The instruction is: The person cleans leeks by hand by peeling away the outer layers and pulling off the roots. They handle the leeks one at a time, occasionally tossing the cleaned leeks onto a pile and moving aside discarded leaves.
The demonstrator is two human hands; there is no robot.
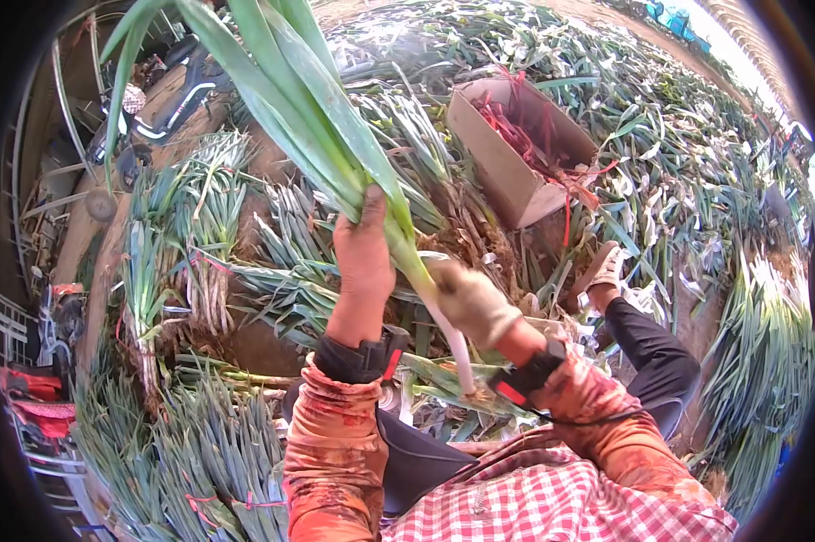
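A large green onion (431, 298) slants across the middle of the view, leaves up and left, pale root end down near my lap. My left hand (364, 242) is closed around it where the leaves meet the stalk, thumb on top. Lower down, my right hand (473, 304), in a beige glove, is curled against the pale stalk and slightly smeared by motion. Its fingertips are partly hidden. Loose green onions (290, 253) with brown roots lie on the ground behind my left hand.
A cardboard box (490, 163) of red ties (516, 126) stands ahead. Tied green onion bundles lie at left (213, 289), lower left (218, 452) and right (764, 334). Loose leaves cover the ground behind. A shoe (603, 268) rests right of my hands. A metal-framed cart (51, 397) stands far left.
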